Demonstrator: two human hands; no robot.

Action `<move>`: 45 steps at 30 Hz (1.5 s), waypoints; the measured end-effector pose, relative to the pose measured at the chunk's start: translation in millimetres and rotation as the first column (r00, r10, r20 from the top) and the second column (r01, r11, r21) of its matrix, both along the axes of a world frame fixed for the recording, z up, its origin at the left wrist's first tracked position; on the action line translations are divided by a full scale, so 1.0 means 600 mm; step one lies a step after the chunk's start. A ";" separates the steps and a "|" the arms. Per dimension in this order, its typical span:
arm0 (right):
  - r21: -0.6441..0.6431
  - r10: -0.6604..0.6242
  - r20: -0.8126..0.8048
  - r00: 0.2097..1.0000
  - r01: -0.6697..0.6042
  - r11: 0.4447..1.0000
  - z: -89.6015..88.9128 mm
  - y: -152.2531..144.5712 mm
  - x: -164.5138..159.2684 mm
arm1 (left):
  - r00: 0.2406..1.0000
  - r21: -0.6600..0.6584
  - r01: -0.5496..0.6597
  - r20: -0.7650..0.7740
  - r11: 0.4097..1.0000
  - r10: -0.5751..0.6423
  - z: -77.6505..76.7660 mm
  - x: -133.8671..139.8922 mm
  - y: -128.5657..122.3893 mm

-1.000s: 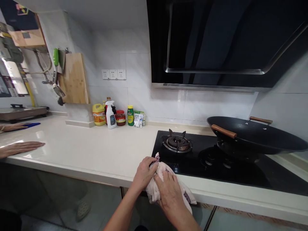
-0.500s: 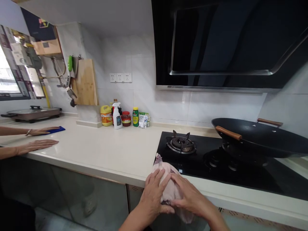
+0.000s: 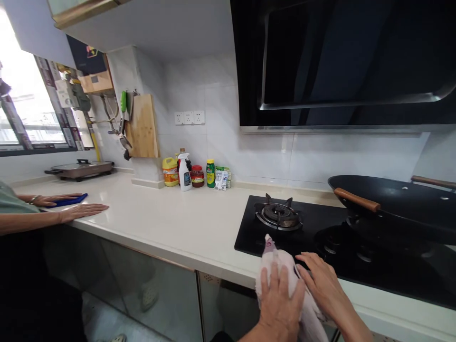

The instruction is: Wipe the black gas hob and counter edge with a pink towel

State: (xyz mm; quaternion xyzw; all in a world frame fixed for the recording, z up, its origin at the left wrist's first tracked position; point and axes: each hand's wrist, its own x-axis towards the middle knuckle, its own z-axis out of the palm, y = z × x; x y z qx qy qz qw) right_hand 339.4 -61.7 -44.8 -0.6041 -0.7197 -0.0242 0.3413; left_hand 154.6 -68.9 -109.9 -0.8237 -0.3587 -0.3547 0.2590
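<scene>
A pale pink cloth (image 3: 285,260) lies bunched at the front edge of the gas stove, and its lower end hangs down between my wrists. My left hand (image 3: 280,297) grips it from above, with the fingers stretched along the fabric. Just to the right, my right hand (image 3: 322,282) has its fingers extended against or close to the cloth's right side. Its fingertips are over the black glass of the gas stove (image 3: 245,237). The cloth's narrow tip, with a purple print, points toward the left burner (image 3: 280,216).
A black wok (image 3: 402,204) with wooden handles sits on the right burner, under the range hood (image 3: 342,61). Bottles and jars, among them a white spray bottle (image 3: 184,173), line the wall. At left, another person's hands rest on the counter (image 3: 171,223), one on a blue cloth (image 3: 69,201).
The view has swung left. Both my hands and the pink cloth have moved right along the stove's front edge. My right hand has opened away from the cloth.
</scene>
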 end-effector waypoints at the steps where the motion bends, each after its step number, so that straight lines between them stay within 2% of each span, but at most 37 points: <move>1: -0.027 0.017 0.002 1.000 -0.017 0.999 0.006 0.005 0.003 | 1.000 0.041 0.016 0.014 0.999 -0.017 -0.007 0.010 0.001; 4: -0.058 -0.007 0.032 0.999 0.009 0.998 0.016 0.020 0.009 | 0.998 0.098 0.058 0.034 0.994 -0.062 -0.019 0.019 0.005; 7: 0.004 -0.057 0.094 0.994 0.057 0.998 0.001 0.029 0.009 | 0.993 0.055 0.114 0.002 0.992 -0.115 -0.013 0.001 0.007; 11: 0.052 -0.068 0.084 0.994 0.063 0.997 -0.025 0.027 0.010 | 0.992 0.021 0.126 -0.008 0.992 -0.126 0.007 -0.054 0.009; 14: -0.008 -0.045 0.013 0.999 0.045 0.999 -0.024 0.024 0.016 | 0.995 0.010 0.104 -0.008 0.995 -0.104 0.016 -0.115 0.014; 18: -0.086 -0.043 -0.065 0.997 0.037 0.996 -0.012 0.022 0.019 | 0.999 -0.070 0.010 0.044 0.997 -0.006 0.032 -0.211 0.016; 21: -0.096 -0.022 -0.068 0.997 0.016 0.995 -0.009 0.020 0.018 | 0.980 -0.252 -0.091 0.148 0.964 0.131 0.064 -0.276 0.008; 23: -0.110 -0.014 -0.069 0.997 0.006 0.994 -0.009 0.019 0.018 | 0.953 -0.315 -0.139 0.215 0.939 0.213 0.092 -0.311 0.004; 26: -0.139 -0.005 -0.075 0.997 -0.006 0.990 -0.012 0.018 0.017 | 0.927 -0.305 -0.188 0.258 0.934 0.271 0.127 -0.349 0.002; 28: -0.142 -0.002 -0.079 0.997 -0.009 0.990 -0.014 0.019 0.017 | 0.916 -0.292 -0.211 0.275 0.933 0.293 0.142 -0.368 0.002; 32: -0.131 -0.010 -0.082 0.997 -0.001 0.991 -0.016 0.023 0.014 | 0.908 -0.263 -0.238 0.282 0.935 0.311 0.144 -0.393 0.007; 35: -0.145 -0.016 -0.071 0.997 0.006 0.989 -0.017 0.027 0.014 | 0.915 -0.228 -0.249 0.264 0.941 0.306 0.119 -0.390 0.014; 38: -0.138 -0.027 -0.051 0.998 0.020 0.990 -0.021 0.030 0.017 | 0.948 -0.074 -0.238 0.200 0.969 0.248 0.076 -0.344 0.020; 41: -0.115 -0.027 -0.037 0.999 0.022 0.993 -0.026 0.032 0.021 | 0.980 0.017 -0.160 0.121 0.987 0.156 0.031 -0.248 0.019; 45: -0.103 -0.017 -0.022 1.000 0.015 0.995 -0.028 0.032 0.026 | 0.988 0.110 -0.043 0.154 0.993 0.026 -0.010 -0.106 0.012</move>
